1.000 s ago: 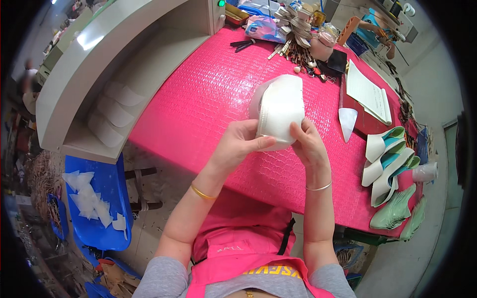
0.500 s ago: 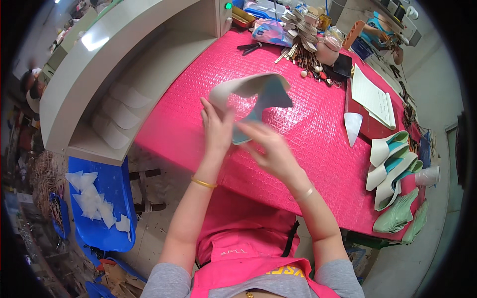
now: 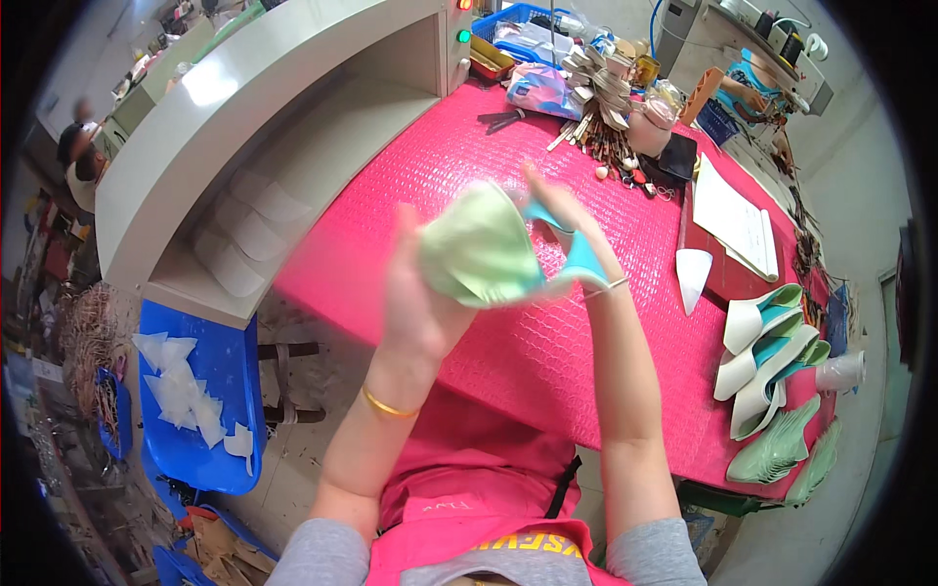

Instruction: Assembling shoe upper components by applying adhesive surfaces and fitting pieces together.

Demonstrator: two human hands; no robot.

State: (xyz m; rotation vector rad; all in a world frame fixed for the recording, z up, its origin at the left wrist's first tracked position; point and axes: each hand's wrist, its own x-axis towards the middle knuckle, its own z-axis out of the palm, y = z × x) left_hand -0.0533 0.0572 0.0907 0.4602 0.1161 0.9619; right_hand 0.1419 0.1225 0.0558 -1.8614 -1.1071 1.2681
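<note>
Left hand point(image 3: 418, 303) cups green upper point(image 3: 479, 249) | right hand point(image 3: 567, 203): grip unclear | notepad point(image 3: 733, 220) near white uppers point(image 3: 735, 373)

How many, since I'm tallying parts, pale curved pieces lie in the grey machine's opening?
3 visible: the nearest piece, the middle piece and the farthest piece. More may be hidden deeper inside.

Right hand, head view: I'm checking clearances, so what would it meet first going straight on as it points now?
Probably the black strips on the pink table, up and left of the right hand. The hand is blurred and its height unclear, so it might pass above them.
</note>
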